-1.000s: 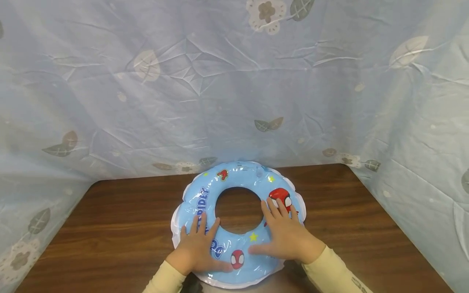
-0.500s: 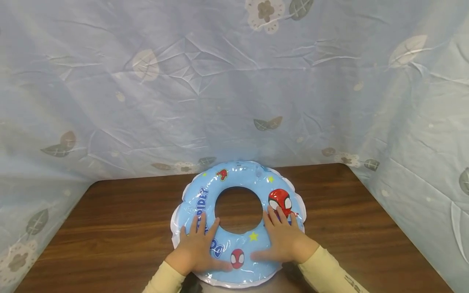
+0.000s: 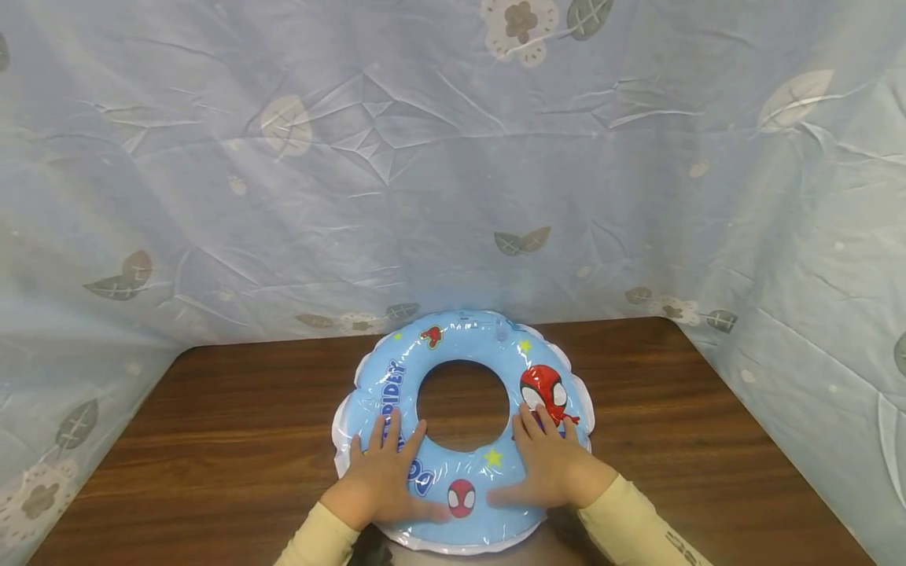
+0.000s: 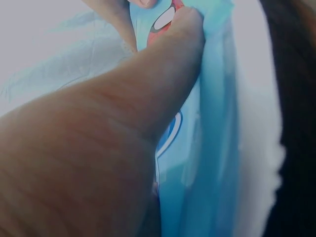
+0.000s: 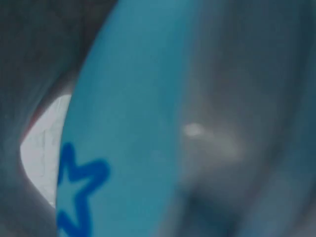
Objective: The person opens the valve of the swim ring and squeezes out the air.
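"So, starting with the head view, where is it?"

"On the dark brown wood-grain table (image 3: 248,424), towards the near side: a light-blue, glossy inflated plastic swim ring (image 3: 453,468) with a thin white scalloped edge (image 3: 339,428)."

"Does either hand grip it?"

"Neither. The left hand (image 3: 385,479) and right hand (image 3: 548,464) rest on its near half, one each side, fingers straight and spread, backs up. The forearms slant inward in cream sleeves (image 3: 626,519)."

"How would it handle?"

"Light and springy, I'd judge, perhaps slippery, and a sharp nail could harm it. I'd hold the fat tube at both sides, not that edge."

"Left wrist view?"

"The left thumb (image 4: 163,59) stretches out across the tube, uncurled; I can't make out that hand's other fingers."

"Right wrist?"

"Blurred: blue plastic with a blue-outlined star (image 5: 94,173). Finger positions I can't tell from there."
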The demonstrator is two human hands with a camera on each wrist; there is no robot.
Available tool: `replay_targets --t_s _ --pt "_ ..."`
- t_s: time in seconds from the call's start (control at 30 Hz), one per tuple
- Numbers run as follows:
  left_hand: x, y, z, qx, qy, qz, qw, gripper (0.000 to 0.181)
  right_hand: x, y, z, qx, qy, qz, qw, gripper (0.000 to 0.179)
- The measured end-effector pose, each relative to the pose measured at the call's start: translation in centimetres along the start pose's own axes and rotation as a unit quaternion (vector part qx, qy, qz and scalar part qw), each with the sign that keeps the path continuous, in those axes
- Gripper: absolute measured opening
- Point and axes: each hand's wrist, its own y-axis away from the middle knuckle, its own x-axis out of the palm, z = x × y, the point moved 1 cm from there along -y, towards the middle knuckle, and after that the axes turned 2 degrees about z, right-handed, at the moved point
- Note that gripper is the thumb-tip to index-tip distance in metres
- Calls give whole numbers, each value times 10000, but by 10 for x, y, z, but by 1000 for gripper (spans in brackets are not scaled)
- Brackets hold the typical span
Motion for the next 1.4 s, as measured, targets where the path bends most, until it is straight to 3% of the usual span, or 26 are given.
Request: replay_targets --t_s 0.9,1.3,1.4 --pt "-2 0 -2 -7 70 39 10000 129 1 -1 -2 69 -164 48 9998 122" --pt "11 -7 7 135 170 -147 9997 128 4 -4 -5 33 -171 85 9998 120" --pt "9 -5 4 105 170 -141 9997 127 6 -6 -9 -96 -269 233 9993 125"
